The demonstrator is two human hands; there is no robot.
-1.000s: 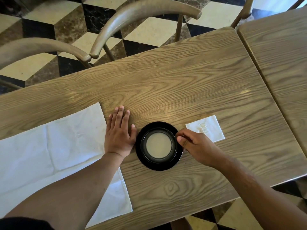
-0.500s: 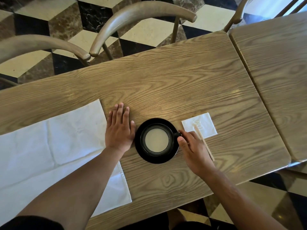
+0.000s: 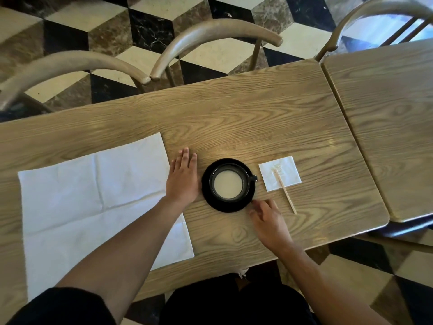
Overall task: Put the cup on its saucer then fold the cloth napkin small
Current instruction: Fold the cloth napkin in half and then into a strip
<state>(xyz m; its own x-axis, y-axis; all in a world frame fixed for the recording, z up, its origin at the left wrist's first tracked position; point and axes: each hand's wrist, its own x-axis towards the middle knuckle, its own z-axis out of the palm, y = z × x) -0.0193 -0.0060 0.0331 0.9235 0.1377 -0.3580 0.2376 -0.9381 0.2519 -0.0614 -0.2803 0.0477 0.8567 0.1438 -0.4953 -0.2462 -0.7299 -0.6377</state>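
Sitting on its black saucer (image 3: 212, 202) now, the black cup (image 3: 228, 182) holds a pale milky drink, handle pointing right toward the paper napkin (image 3: 288, 170). Right hand (image 3: 269, 221) has let go: 0.5 s ago its fingers were at the handle, now it is pulled back toward the near edge, fingers loosely curled and empty, fingertips just beside the saucer's near-right rim. Can't tell if they touch it. Left hand (image 3: 184, 181) is unchanged: flat, palm down, fingers together on the tabletop (image 3: 257, 118), between saucer and cloth napkin (image 3: 89, 198), its wrist and forearm overlapping the napkin's right edge. Cloth napkin is still spread open to the left, creases visible, not folded. Wooden stir stick (image 3: 285, 192) lies diagonally, far end on the paper napkin, near end on bare wood; more of it shows than before, with the hand clear of it.
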